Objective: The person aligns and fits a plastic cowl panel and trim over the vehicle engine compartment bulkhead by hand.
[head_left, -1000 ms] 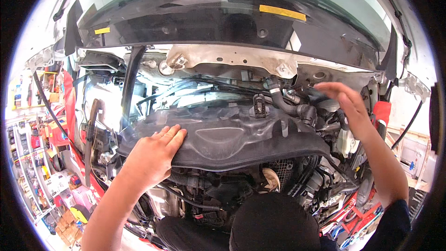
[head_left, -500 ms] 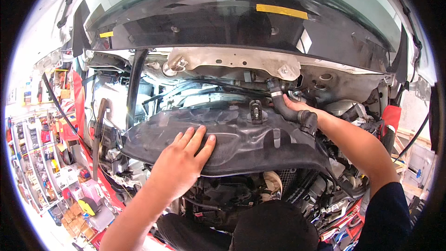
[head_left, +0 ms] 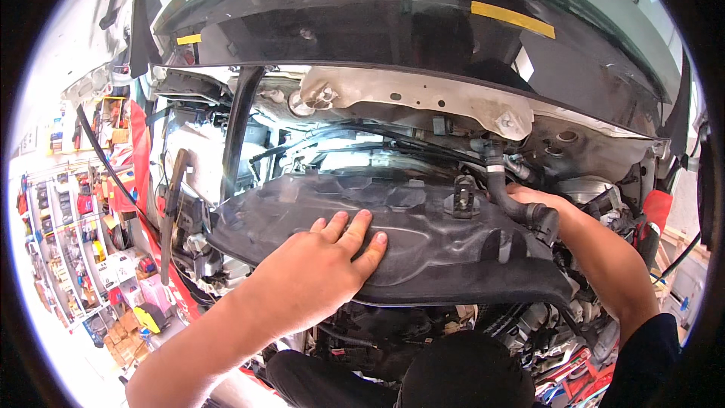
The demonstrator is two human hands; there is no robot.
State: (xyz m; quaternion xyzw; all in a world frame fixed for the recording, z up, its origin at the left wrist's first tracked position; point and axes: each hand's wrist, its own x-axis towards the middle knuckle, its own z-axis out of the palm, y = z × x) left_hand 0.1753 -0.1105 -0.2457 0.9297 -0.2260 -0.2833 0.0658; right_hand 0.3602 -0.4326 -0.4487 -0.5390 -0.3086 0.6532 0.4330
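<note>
Black cover (head_left: 415, 249), left hand (head_left: 325, 264) on it, white box (head_left: 115, 270) with illegible print

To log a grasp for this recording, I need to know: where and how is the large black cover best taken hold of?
The best grip on the black cover is probably its near edge, from the near side, fingers under and thumb on top: that edge projects as a long lip above the engine parts, while the broad top, where the left hand lies flat, offers little to pinch.
</note>
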